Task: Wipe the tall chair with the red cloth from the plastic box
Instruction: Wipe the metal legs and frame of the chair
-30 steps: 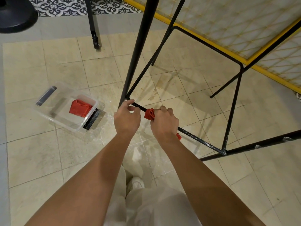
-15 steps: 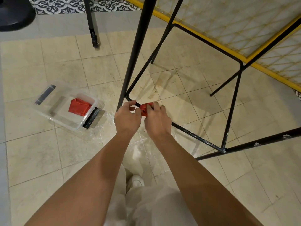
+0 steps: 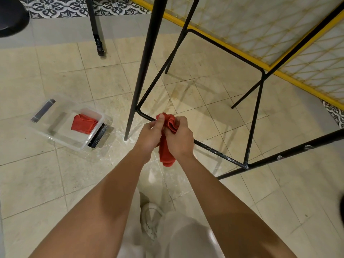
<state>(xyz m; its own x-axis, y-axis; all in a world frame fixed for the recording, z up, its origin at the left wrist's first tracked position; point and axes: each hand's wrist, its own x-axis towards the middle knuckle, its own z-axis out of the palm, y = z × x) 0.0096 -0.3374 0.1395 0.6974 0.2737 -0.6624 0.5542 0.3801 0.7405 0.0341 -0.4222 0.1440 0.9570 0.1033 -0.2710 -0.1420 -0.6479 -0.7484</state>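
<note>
Head view, looking down along two bare forearms at the tall chair (image 3: 143, 62): black metal frame, thin legs, and a low footrest rail (image 3: 219, 151) flecked with white chips. Left hand (image 3: 149, 135) and right hand (image 3: 179, 138) are pressed together at the chair's near rail, just right of its thick near leg. Both grasp the red cloth (image 3: 165, 155). Left thumb and fingers pinch the bunched top fold, right fingers curl round the middle. The loose tail hangs down between the wrists, on the near side of the chair's rail. The cloth hides a short stretch of that rail, cannot tell if it touches the metal

Clear plastic box (image 3: 81, 146) sits on the floor left of the chair, near the thick leg but apart from it, with a black latch (image 3: 97, 135) on the end facing the chair. A second red cloth (image 3: 83, 123) lies folded inside the box, at the end nearest the chair

Beige floor tiles (image 3: 37, 183) run under and around the chair, with whitish smears by the foot of the thick leg. A yellow-framed mesh panel (image 3: 260, 25) stands on the chair's far side. A separate black furniture leg (image 3: 95, 30) stands beyond the chair to the left, with black-and-white patterned tiles (image 3: 65, 6) further off the same way. White shoe (image 3: 150, 218) and pale trousers (image 3: 186, 239) are on the chair's near side, under the forearms
</note>
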